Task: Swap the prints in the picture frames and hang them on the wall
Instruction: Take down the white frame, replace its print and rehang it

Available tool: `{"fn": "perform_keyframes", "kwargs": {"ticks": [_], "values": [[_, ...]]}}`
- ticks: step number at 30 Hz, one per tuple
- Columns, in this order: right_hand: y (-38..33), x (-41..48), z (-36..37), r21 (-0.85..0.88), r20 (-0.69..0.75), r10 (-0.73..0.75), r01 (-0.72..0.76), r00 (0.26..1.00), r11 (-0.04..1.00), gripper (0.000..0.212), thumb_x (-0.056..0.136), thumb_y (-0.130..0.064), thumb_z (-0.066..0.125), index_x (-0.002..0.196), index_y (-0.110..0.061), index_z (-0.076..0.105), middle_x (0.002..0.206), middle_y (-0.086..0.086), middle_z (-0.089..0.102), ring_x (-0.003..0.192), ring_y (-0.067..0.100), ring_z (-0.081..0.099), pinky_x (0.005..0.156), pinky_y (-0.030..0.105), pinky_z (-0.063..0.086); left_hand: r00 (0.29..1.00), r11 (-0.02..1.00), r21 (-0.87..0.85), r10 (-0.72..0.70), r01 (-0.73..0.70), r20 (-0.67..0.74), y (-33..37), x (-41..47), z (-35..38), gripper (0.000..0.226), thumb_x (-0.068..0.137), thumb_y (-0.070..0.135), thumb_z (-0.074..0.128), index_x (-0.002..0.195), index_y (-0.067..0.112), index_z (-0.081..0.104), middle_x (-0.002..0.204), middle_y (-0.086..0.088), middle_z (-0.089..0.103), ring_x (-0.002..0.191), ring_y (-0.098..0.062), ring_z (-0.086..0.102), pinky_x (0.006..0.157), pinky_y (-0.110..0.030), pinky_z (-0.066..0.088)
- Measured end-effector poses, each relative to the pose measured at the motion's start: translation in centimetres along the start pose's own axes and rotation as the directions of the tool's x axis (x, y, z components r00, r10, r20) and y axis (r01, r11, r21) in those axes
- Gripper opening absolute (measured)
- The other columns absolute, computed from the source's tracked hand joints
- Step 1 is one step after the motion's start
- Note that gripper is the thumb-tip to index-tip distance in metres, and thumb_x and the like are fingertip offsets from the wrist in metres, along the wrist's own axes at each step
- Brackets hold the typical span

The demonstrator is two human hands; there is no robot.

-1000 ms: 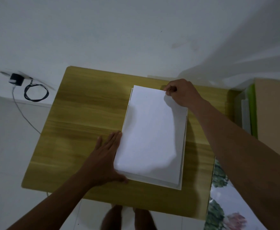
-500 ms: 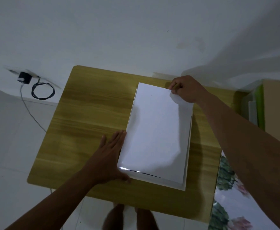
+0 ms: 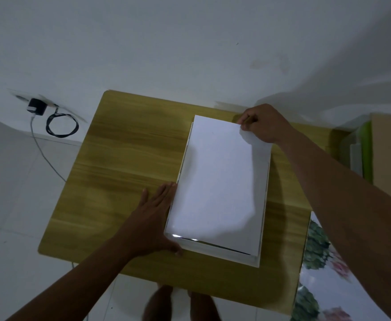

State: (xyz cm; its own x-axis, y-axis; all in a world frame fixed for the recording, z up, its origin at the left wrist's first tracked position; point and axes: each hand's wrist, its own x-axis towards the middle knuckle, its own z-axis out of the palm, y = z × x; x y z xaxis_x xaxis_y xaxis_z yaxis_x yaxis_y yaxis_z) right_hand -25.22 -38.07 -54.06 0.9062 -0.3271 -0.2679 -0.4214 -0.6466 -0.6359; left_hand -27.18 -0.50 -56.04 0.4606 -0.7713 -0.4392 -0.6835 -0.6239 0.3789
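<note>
Picture frame point(image 3: 254, 259) laid flat on the tabletop point(image 3: 125, 158), right of centre, covered by a white sheet point(image 3: 220, 181).
The sheet's far right corner is pinched by the right grip point(image 3: 261, 122), fingers curled. The left grip point(image 3: 153, 223) is spread flat with fingers straight, pressed against the frame's left edge, thumb at the near left corner; nothing is held.

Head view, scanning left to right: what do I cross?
Black wall charger → coiled black cable → left hand flat on wooden table → white paper sheet on white frame → green plastic object.
</note>
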Motion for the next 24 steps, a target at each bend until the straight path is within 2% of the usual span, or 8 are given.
{"fn": "perform_keyframes", "kwargs": {"ticks": [4,7,11,14,17,19,24], "values": [[0.2,-0.1,0.5,0.023,-0.007,-0.003,0.003,1.000,1.000,0.017,0.087,-0.004,0.066,0.094,-0.016,0.076,0.075,-0.022,0.058,0.071,-0.004,0.053,0.065,0.010,0.035,1.000,1.000,0.009,-0.003,0.003,0.000,0.0,0.0,0.0,0.150,0.049,0.090,0.059,0.148,0.018,-0.026,0.157,0.009,-0.022,0.142,-0.006,-0.028,0.117,-0.040,-0.017],[0.4,-0.5,1.0,0.033,-0.033,0.001,0.000,0.999,0.999,0.014,0.088,-0.010,0.068,0.097,-0.018,0.077,0.088,-0.009,0.067,0.083,0.005,0.059,0.075,0.018,0.040,1.000,1.000,0.006,-0.005,0.005,0.006,0.1,0.0,-0.1,0.150,0.049,0.090,0.059,0.148,0.016,-0.025,0.157,0.008,-0.022,0.142,-0.006,-0.028,0.119,-0.043,-0.014],[0.7,-0.5,1.2,-0.017,-0.068,-0.025,0.024,0.997,1.000,0.023,0.088,-0.007,0.066,0.104,-0.018,0.077,0.103,-0.006,0.070,0.097,0.007,0.061,0.079,0.008,0.039,1.000,1.000,0.008,-0.004,0.004,0.009,0.0,0.0,-0.1,0.150,0.048,0.092,0.058,0.148,0.017,-0.026,0.157,0.009,-0.022,0.141,-0.005,-0.029,0.119,-0.042,-0.015],[0.7,-0.2,1.6,-0.105,-0.044,-0.086,0.081,0.995,0.991,0.029,0.088,-0.006,0.062,0.112,-0.018,0.074,0.109,0.002,0.071,0.103,0.018,0.064,0.087,0.021,0.043,1.000,1.000,0.015,0.000,0.000,0.006,0.0,0.0,-0.1,0.151,0.048,0.092,0.058,0.148,0.016,-0.025,0.158,0.008,-0.021,0.142,-0.006,-0.027,0.117,-0.040,-0.017],[0.4,0.0,2.3,-0.217,0.033,-0.099,0.104,0.995,0.971,0.039,0.087,-0.028,0.069,0.125,-0.022,0.065,0.118,0.004,0.064,0.112,0.022,0.058,0.095,0.035,0.046,1.000,1.000,0.001,0.004,-0.004,0.003,0.0,0.0,-0.1,0.150,0.049,0.091,0.059,0.148,0.016,-0.025,0.158,0.008,-0.021,0.142,-0.006,-0.028,0.117,-0.040,-0.018],[0.0,0.0,2.8,-0.269,0.070,-0.101,0.116,0.992,0.956,0.046,0.084,-0.034,0.069,0.129,-0.024,0.062,0.128,0.004,0.059,0.122,0.025,0.053,0.101,0.045,0.044,1.000,1.000,0.001,0.006,-0.006,0.012,0.0,-0.1,-0.1,0.149,0.050,0.090,0.059,0.148,0.017,-0.026,0.156,0.009,-0.023,0.141,-0.005,-0.029,0.117,-0.041,-0.017],[0.2,0.1,2.4,-0.292,0.089,-0.121,0.142,0.989,0.946,0.045,0.085,-0.030,0.071,0.129,-0.024,0.065,0.128,0.009,0.056,0.122,0.029,0.051,0.102,0.046,0.044,1.000,1.000,-0.003,0.003,-0.003,0.008,0.1,-0.1,-0.1,0.149,0.049,0.089,0.061,0.148,0.019,-0.025,0.158,0.009,-0.021,0.141,-0.005,-0.029,0.115,-0.037,-0.020]]}}
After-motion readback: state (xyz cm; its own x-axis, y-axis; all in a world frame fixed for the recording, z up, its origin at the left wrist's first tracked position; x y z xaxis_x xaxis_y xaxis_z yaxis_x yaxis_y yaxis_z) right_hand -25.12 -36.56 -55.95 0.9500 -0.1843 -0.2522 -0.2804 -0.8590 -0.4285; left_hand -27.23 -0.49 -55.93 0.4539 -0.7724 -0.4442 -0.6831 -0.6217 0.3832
